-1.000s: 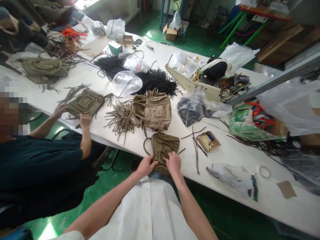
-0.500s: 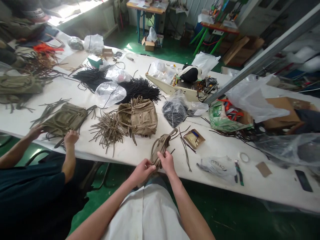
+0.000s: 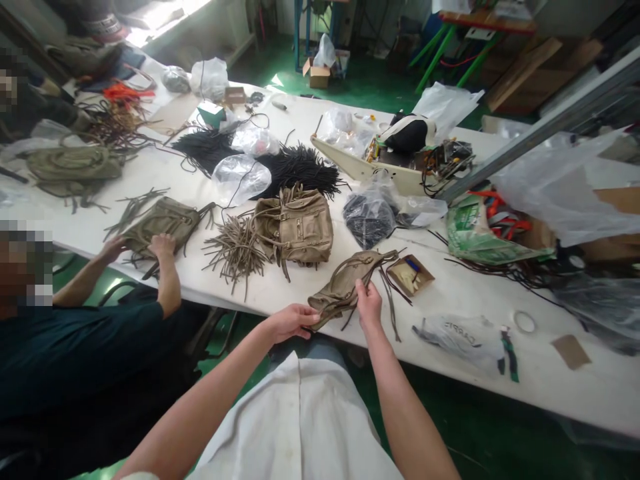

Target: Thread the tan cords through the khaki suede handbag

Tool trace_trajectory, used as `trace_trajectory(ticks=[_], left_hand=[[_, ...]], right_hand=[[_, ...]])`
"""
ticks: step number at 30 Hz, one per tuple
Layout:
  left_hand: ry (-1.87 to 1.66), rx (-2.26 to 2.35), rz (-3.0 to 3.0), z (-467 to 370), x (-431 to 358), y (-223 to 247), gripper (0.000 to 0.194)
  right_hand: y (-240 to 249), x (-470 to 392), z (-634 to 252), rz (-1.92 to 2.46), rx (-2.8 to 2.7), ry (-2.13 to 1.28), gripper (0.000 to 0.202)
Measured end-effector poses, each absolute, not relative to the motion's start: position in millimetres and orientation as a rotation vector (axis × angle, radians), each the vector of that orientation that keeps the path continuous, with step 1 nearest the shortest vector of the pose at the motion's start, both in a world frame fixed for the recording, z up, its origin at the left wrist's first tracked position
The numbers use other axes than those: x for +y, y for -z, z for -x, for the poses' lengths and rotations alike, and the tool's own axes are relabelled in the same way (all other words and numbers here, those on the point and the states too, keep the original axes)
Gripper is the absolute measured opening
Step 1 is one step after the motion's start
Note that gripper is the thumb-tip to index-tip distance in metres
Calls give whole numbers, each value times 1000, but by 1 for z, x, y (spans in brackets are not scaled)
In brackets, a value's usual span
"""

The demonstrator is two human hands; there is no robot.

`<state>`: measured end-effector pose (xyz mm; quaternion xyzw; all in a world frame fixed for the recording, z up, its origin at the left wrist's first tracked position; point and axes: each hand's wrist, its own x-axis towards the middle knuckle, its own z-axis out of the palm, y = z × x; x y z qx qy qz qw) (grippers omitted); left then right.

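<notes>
Currently a small tan bag [image 3: 345, 287] is gripped at the near edge of the white tabletop [image 3: 300, 297], the left hand [image 3: 293, 320] clamped on its lower end, the right hand [image 3: 369, 301] pinching its side.

An olive-tan pouch [image 3: 345, 287] lies on the white surface [image 3: 310, 303] beside tan cords [image 3: 235, 248], black cords [image 3: 300, 167] and a green floor [image 3: 480, 440].

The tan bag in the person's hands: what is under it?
Under the tan bag, held by the left hand and right hand, shows the white table and dark cords; anything directly beneath is covered.
</notes>
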<state>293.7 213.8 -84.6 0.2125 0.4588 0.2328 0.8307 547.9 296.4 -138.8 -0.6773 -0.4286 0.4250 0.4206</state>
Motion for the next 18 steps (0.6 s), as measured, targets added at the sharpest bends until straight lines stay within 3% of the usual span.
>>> trace_trajectory(ticks=[7, 15, 18], left_hand=[[-522, 1090, -584, -293, 195, 101, 54], [-476, 1190, -1005, -295, 184, 83, 12], [-510, 1209, -1156, -302, 187, 71, 12]], right_hand=[[150, 287, -553, 1799, -1156, -1029, 60], [155, 303, -573, 1981, -1196, -1005, 55], [149, 302, -584, 1961, -1193, -876, 55]])
